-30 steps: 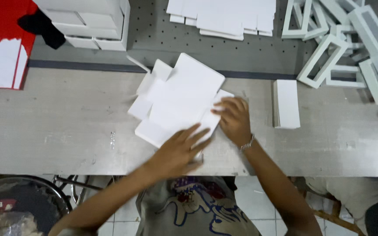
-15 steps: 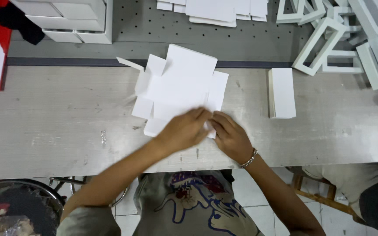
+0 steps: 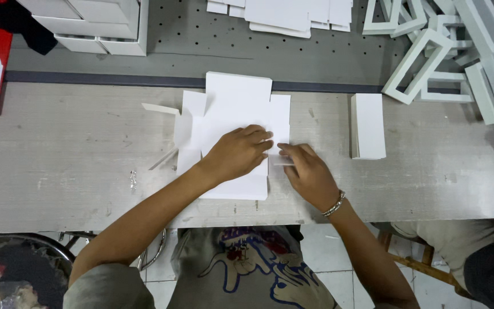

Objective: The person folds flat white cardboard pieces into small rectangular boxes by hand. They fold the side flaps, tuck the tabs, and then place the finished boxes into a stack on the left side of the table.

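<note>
White die-cut card blank (image 3: 232,114) lay flat mid-worktop (image 3: 75,166). Left hand (image 3: 236,153) pressed it, fingers together; right hand (image 3: 307,174) pinched its right flap. Judged light, stiff, creasable; best handled by edges.

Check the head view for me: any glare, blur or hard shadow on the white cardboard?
Head view: even, soft light; the flat white cardboard blank is bright, nearly washed out, with few surface details; edges stay sharp; left hand and right hand unblurred, casting faint shadows.
</note>
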